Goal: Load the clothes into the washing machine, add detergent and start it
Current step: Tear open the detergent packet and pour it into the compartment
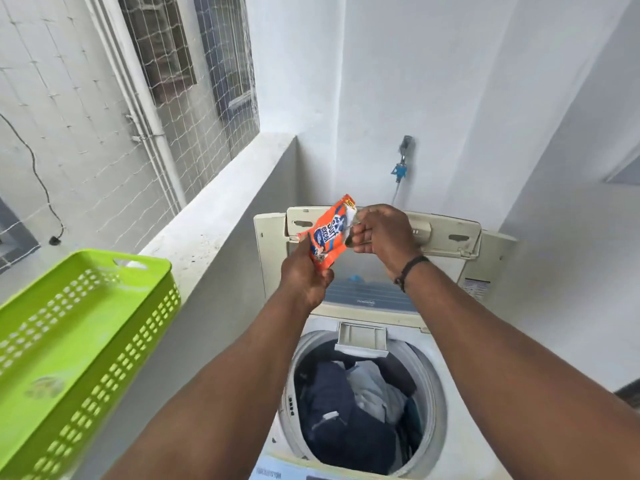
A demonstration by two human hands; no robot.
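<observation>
Clothes (356,403) sit loaded in the washing machine (450,427); both hands, left hand (304,275) and right hand (381,233), pinch the detergent sachet (329,233), apparently tearing it; pouring and starting remain

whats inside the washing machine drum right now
The drum holds clothes: dark navy pieces with a pale blue-grey garment among them. What lies lower down is covered by that top layer. No detergent shows on them.
</observation>
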